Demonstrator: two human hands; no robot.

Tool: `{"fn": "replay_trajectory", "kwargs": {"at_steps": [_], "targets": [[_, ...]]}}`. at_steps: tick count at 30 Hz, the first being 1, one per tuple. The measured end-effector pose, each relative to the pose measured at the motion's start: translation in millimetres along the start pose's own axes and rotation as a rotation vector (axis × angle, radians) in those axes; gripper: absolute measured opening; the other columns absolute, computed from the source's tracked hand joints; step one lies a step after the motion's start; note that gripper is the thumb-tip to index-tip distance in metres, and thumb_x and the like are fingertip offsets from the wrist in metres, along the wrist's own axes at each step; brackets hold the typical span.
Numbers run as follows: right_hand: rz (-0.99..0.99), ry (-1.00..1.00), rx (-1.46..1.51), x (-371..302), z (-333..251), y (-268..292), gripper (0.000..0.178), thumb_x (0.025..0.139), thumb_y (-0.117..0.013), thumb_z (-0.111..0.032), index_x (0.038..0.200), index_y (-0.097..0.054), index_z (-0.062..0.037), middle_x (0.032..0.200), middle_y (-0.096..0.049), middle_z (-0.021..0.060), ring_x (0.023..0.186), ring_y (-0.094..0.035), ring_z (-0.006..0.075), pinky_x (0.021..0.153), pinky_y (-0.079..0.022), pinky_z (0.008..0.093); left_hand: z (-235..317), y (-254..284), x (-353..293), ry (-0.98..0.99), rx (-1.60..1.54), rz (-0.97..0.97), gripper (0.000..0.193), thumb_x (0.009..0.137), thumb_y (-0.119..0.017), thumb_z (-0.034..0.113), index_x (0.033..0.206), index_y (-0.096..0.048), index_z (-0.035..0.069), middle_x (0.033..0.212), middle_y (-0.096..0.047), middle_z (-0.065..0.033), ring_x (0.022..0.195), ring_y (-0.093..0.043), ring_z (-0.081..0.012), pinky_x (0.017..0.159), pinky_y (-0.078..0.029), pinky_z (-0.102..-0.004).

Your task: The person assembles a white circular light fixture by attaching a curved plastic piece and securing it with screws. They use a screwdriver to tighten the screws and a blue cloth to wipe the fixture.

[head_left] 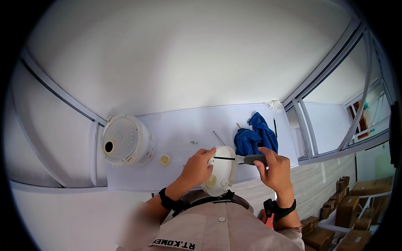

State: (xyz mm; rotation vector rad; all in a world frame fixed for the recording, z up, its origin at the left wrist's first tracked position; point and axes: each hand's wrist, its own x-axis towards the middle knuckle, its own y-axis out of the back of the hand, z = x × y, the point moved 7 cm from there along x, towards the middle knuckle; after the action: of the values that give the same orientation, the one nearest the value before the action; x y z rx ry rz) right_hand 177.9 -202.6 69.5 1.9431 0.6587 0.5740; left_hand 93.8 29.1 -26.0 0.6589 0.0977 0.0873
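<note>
Close to my body, at the near edge of the table, my left hand [196, 168] grips a white rounded plastic part [224, 169]. A pale yellow round piece [210, 181] sits on the lower side of that part. My right hand [276, 170] is closed around the grey handle of a screwdriver [253, 160]. Its dark shaft lies level and points left, with the tip at the white part beside my left fingers. Whether the tip sits in a screw is too small to tell.
A white plastic tub [144, 144] with a round dark opening stands at the table's left. Near it lie a yellow cap [165, 160] and small screws [194, 142]. A thin rod [218, 137], blue cloth [248, 141] and black stick [275, 127] lie further right. Cardboard boxes [347, 209] stand lower right.
</note>
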Motion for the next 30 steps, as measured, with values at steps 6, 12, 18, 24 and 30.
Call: {"fn": "replay_trajectory", "kwargs": {"at_steps": [6,12,18,24,30], "targets": [[0.11,0.24,0.028,-1,-24,14,0.058,0.092,-0.077,-0.031,0.138,-0.057,-0.0003,0.111,-0.067,0.0211,0.092,-0.069,0.0388,0.075,-0.055,0.043,-10,-2,1,-0.009,-0.005,0.028,0.061,0.085,-0.069,0.003,0.146,-0.059,0.003,0.125,-0.067,-0.023,0.105,-0.069,-0.0401,0.091,-0.056,-0.0439],[0.171,0.287,0.264,-7,-24,15,0.062,0.086,-0.077,-0.008,0.142,-0.052,0.0004,0.103,-0.065,0.0188,0.087,-0.066,0.0403,0.074,-0.055,0.0447,1,1,0,-0.011,0.029,0.0,0.061,0.087,-0.068,0.001,0.147,-0.058,0.005,0.13,-0.066,-0.0217,0.105,-0.07,-0.0405,0.092,-0.058,-0.0456],[-0.026,0.01,-0.099,-9,4,2,0.052,0.095,-0.072,-0.024,0.139,-0.055,-0.0023,0.1,-0.066,0.0175,0.085,-0.067,0.0376,0.069,-0.053,0.0447,10,3,-3,-0.03,0.039,-0.004,0.061,0.087,-0.069,0.003,0.147,-0.058,0.006,0.13,-0.066,-0.0216,0.104,-0.07,-0.0399,0.092,-0.058,-0.0453],[0.091,0.169,0.238,-10,-22,17,0.051,0.097,-0.07,-0.027,0.139,-0.053,-0.0043,0.11,-0.064,0.0196,0.095,-0.067,0.0382,0.074,-0.055,0.0426,3,6,-5,-0.009,0.013,0.031,0.062,0.086,-0.071,0.004,0.146,-0.059,0.005,0.128,-0.067,-0.0229,0.105,-0.07,-0.0401,0.092,-0.057,-0.0443],[0.204,0.249,0.341,-21,-8,11,0.042,0.097,-0.072,-0.022,0.131,-0.055,-0.0041,0.102,-0.064,0.0181,0.093,-0.067,0.0379,0.072,-0.055,0.043,15,5,-3,-0.02,-0.007,-0.009,0.063,0.087,-0.07,0.002,0.148,-0.058,0.007,0.131,-0.065,-0.0211,0.102,-0.071,-0.0384,0.092,-0.058,-0.0437]]}}
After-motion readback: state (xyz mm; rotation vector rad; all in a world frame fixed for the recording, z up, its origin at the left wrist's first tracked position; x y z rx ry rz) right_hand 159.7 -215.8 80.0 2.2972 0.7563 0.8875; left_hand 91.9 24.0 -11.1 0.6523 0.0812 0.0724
